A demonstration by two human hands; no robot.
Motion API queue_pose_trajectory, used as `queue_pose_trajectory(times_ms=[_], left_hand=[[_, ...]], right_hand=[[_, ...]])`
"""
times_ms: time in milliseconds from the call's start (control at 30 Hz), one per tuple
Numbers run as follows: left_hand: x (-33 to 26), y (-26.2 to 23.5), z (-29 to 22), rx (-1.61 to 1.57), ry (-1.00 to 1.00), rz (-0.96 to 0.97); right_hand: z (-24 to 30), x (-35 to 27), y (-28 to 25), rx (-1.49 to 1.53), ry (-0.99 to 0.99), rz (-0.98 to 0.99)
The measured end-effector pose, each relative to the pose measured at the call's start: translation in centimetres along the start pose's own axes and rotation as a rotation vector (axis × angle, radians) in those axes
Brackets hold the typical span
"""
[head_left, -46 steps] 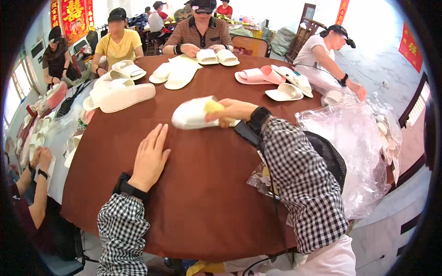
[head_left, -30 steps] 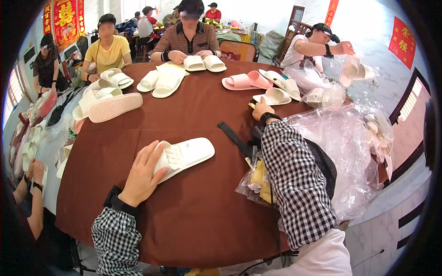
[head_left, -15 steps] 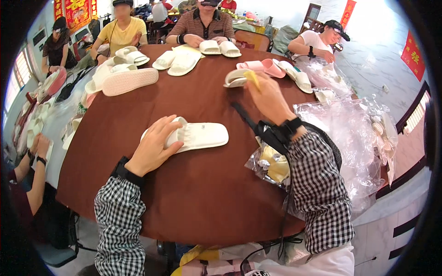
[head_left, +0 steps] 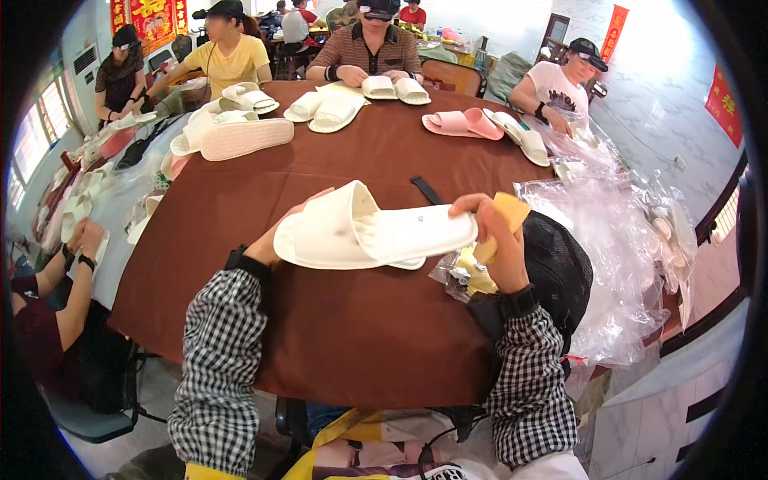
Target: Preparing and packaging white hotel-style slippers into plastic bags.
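Observation:
A white slide slipper (head_left: 340, 234) is in front of me, toe to the left, with a small grey smudge on its strap. My right hand (head_left: 504, 248) pinches its heel between thumb and fingers and also keeps a folded yellow cloth or sponge piece (head_left: 509, 212) against the palm. Behind the toe end is my left hand (head_left: 264, 244), closed around the slippers' left side, its fingers mostly hidden. A second white slipper (head_left: 412, 263) lies underneath, with only its sole edge showing.
Pink slippers (head_left: 452, 122) and white ones (head_left: 336, 112) lie along the far side of the brown table (head_left: 360, 344). Clear plastic bags (head_left: 608, 264) pile up at the right, near a black mesh item (head_left: 560, 272). Several co-workers sit around the table.
My right hand has come back from the far right with a white slipper, bringing it over the one at my left hand. The slipper beside the pink pair is gone from there.

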State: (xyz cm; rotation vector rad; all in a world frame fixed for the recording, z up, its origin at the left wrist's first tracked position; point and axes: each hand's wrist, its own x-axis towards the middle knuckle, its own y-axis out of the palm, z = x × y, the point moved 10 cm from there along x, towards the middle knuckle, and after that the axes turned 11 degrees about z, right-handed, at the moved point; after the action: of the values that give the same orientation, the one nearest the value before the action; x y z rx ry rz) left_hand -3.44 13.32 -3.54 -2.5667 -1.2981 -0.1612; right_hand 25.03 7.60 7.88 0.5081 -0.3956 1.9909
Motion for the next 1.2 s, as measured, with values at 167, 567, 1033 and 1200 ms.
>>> queue_pose_trajectory(times_ms=[167, 567, 1033, 1200], left_hand=[[-0.7, -5.8, -2.8, 0.381, 0.096, -0.367], [-3.6, -2.3, -9.0, 0.423, 0.017, -0.425], [-3.1, 5.8, -7.3, 1.091, -0.469, -0.067], [-1.4, 6.3, -6.4, 1.072, -0.413, -0.029]], right_hand=[[-1.6, -0.8, 2.0, -0.009, 0.203, 0.285], [-7.8, -1.6, 6.7, -0.180, 0.417, 0.540], [-7.1, 0.6, 3.7, -0.615, 0.138, 0.223], [-10.4, 0.0, 2.8, -1.019, 0.079, 0.253]])
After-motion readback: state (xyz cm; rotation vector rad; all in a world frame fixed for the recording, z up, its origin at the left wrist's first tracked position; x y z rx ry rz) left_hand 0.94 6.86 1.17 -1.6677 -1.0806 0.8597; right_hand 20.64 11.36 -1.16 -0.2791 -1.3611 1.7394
